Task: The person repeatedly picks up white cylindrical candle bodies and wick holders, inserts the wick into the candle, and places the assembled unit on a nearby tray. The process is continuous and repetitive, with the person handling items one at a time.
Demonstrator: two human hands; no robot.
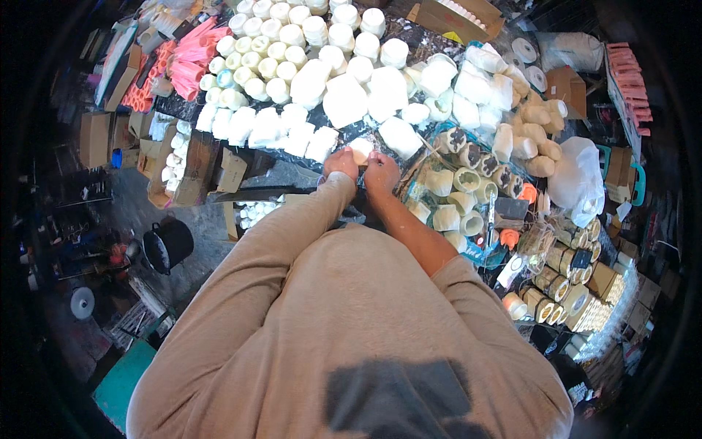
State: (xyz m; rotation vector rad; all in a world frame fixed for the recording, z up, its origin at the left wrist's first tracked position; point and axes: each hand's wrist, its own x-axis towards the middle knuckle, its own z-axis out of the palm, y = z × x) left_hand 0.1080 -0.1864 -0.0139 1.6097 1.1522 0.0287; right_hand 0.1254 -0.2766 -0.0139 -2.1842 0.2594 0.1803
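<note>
Close in front of me, at the near edge of the work table, a small cream-white moulded piece (pixel 360 148) sits between my two hands. My left hand (pixel 341 163) is closed at its left side. My right hand (pixel 382 174) grips it from the right, fingers curled. What the fingertips do underneath is hidden. Just beyond lie white blocky pieces, one (pixel 400 137) to the right of the hands and another (pixel 322 143) to the left. Bright light washes out their detail.
Rows of rounded cream pieces (pixel 277 51) cover the far table. Hollow cream moulds (pixel 466 180) crowd the right, near a clear plastic bag (pixel 578 175). Pink tubular pieces (pixel 196 55) lie far left. A cardboard box (pixel 197 167) and a black bucket (pixel 168 245) stand left.
</note>
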